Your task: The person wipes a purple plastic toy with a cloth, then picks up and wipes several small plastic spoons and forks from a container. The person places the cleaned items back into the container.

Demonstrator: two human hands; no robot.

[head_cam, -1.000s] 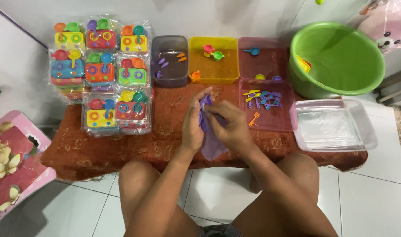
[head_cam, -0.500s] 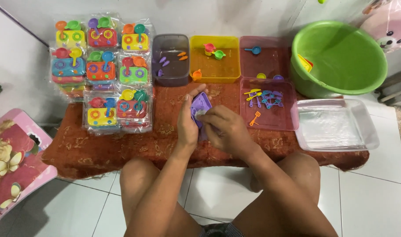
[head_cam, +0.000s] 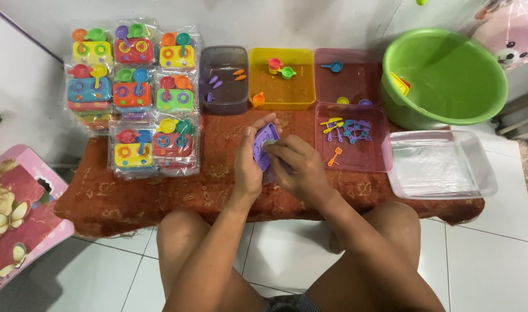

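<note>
My left hand (head_cam: 248, 163) and my right hand (head_cam: 298, 171) are together over the middle of a low table covered with a red patterned cloth (head_cam: 160, 196). Both grip a small purple toy stove (head_cam: 265, 144), held upright between the fingers, partly wrapped in clear plastic. My right fingers press on its right side. My knees show below the table's front edge.
Bagged toy stove sets (head_cam: 131, 98) are stacked at the left. Behind stand a purple tub (head_cam: 223, 78), a yellow tub (head_cam: 282, 81) and two pink tubs (head_cam: 353, 138) with small toy parts. A green basin (head_cam: 449, 75) and a clear tray (head_cam: 440, 164) lie right.
The purple piece has gone from hanging flat under my fingers to standing upright between both hands. My hands moved slightly toward the table's centre.
</note>
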